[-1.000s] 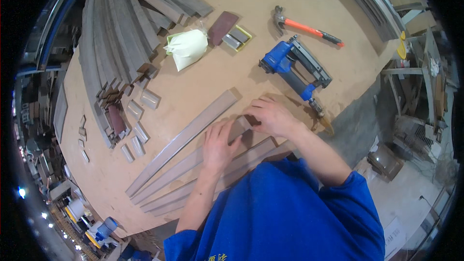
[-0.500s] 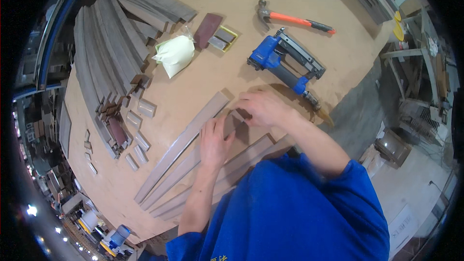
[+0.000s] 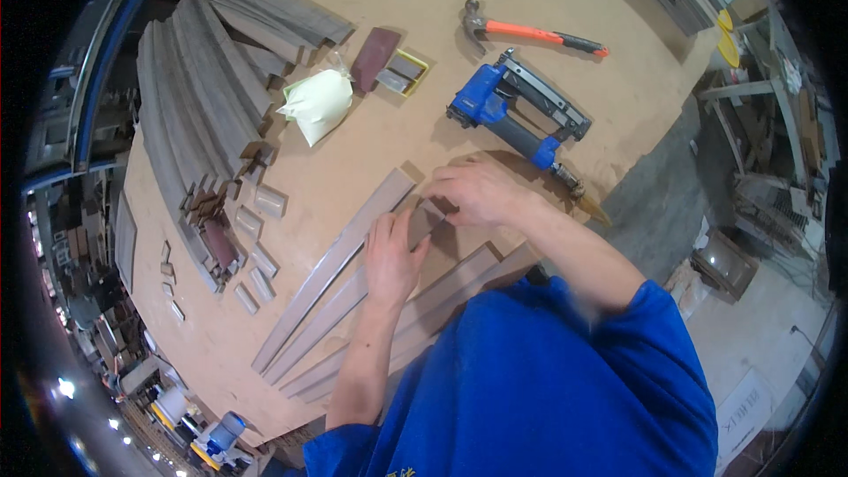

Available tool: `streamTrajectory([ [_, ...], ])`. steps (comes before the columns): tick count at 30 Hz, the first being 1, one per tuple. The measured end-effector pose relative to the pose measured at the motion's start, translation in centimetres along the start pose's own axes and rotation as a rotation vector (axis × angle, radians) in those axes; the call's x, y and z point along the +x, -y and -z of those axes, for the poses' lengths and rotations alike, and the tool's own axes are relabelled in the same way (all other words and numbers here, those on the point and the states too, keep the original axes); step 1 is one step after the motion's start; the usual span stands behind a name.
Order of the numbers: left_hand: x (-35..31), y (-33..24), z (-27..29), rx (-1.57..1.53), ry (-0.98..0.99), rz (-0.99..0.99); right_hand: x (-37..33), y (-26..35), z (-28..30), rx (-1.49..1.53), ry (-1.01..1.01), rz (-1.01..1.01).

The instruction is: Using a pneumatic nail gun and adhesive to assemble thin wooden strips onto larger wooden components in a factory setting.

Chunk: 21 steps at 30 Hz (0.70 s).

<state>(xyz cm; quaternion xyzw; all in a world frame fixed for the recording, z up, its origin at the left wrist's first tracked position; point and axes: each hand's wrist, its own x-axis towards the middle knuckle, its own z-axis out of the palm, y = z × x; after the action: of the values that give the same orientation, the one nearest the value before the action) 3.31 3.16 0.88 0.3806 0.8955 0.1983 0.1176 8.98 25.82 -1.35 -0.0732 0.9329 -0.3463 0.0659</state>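
Workbench (image 3: 353,150) near edge, left hand (image 3: 393,252) flat on grey strip (image 3: 353,287), right hand (image 3: 477,192) pinching its end, nail gun (image 3: 517,115) just beyond.

The person wears a bright blue short-sleeved shirt, forearms bare, with yellow lettering at its front.

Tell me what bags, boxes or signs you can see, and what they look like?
Plastic bag: pale yellowish-white, lumpy, knotted on top, lying on the workbench beside the stacked grey strips.
Small box: flat, yellow-edged, open, holding grey blocks, right of the bag.
White sign: on the floor, far right.
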Motion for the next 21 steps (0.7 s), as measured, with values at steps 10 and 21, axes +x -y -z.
streamTrajectory([
  [10, -6.2, -0.4, 0.8, -0.050, -0.075, 0.022, -12.1, 3.1, 1.2, 0.029, -0.107, -0.261],
  [21, -12.2, 0.7, 0.5, 0.093, 0.030, 0.049, -9.3, 2.1, -0.2, -0.058, -0.164, -0.149],
])
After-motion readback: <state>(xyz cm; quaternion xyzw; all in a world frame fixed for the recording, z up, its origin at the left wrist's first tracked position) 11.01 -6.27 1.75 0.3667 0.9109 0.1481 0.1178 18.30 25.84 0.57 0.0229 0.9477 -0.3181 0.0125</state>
